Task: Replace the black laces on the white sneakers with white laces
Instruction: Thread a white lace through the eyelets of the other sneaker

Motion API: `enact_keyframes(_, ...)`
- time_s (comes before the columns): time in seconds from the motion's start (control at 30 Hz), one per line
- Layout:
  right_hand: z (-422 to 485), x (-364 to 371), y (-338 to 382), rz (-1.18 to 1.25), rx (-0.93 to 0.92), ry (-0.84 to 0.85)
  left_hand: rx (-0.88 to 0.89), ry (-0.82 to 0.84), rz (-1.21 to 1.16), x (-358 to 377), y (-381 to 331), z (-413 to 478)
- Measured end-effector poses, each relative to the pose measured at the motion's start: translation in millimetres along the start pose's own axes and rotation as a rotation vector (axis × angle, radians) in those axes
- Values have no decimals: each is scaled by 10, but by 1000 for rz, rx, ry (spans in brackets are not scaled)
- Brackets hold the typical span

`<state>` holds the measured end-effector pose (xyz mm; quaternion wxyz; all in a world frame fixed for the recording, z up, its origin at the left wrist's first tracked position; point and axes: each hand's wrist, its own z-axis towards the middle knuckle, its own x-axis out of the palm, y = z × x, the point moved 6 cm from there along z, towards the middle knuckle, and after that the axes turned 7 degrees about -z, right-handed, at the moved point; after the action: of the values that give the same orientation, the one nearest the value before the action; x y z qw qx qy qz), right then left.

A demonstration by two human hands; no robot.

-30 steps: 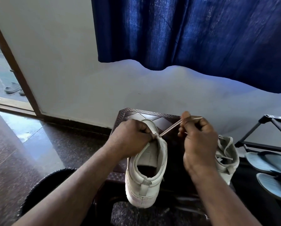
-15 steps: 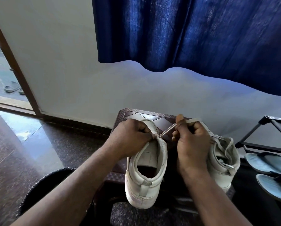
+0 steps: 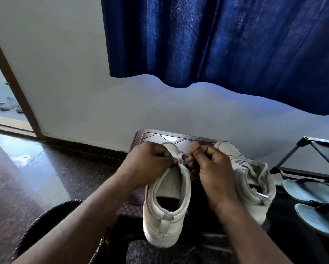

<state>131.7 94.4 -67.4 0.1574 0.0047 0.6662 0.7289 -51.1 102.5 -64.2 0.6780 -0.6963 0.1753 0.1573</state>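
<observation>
Well off to the left of the working hands, an open doorway shows a pair of sandals (image 3: 7, 106) lying outside. Below and left of them sits a dark rounded edge (image 3: 45, 218); I can't tell what it is.

The left hand (image 3: 146, 164) is curled over the front of the near sneaker (image 3: 167, 206), thumb and forefinger pinching tight at its upper edge. Right at those fingertips a short bit of white lace (image 3: 180, 158) curls up out of the shoe, between the two hands, which nearly touch. Just across from it the right hand (image 3: 213, 172) has its fingers bent and pinches the same lace narrowly; the fingers hide most of what they hold.

The sneaker stands with its heel toward the person and its opening upward, on a brown patterned stool (image 3: 154, 135). Just beyond the right hand, the second sneaker (image 3: 251, 183) rests on the same stool, laced in white, one lace tip lying at its collar.

Farther right stands a black shoe rack (image 3: 323, 144) with blue flip-flops (image 3: 310, 190) beneath it. High above the hands, a dark blue curtain (image 3: 217, 44) hangs against the pale wall.
</observation>
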Motion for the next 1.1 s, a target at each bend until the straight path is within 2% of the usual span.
enact_keyframes(0.07, -57, 53, 3, -155, -14, 116, 12, -2, 24, -3, -11, -4)
enact_keyframes(0.13, -107, 104, -34, -166, 0, 186, 26, -4, 69, 2, -31, -1)
enact_keyframes(0.3, -70, 63, -80, -169, -6, 98, 36, -5, 50, 4, -25, 7)
enact_keyframes(0.43, -53, 112, -144, -224, -20, 92, 33, -11, 47, -5, -33, -2)
enact_keyframes(0.5, -36, 76, -126, -31, 37, 26, 27, -4, 37, -10, -39, -8)
enact_keyframes(0.6, 62, -93, -1, 461, 91, -159, 18, 0, 29, -33, -34, -10)
enact_keyframes(0.67, 81, -183, 21, 573, 97, -252, 11, 3, 13, -39, -24, -11)
enact_keyframes(0.73, 38, -128, -70, 452, 143, -210, 6, 10, -25, -40, -22, -13)
enact_keyframes(0.83, -126, 132, -251, 198, 229, 30, 3, 22, -58, -37, -16, 1)
enact_keyframes(0.87, -152, 172, -285, 152, 224, 61, 3, 26, -62, -30, -17, 6)
enact_keyframes(1.0, -88, 89, -188, -7, 106, -23, 3, 40, -44, -26, -21, 16)
enact_keyframes(1.1, 13, -119, -25, 127, 31, -223, 8, 47, -41, -97, -19, 31)
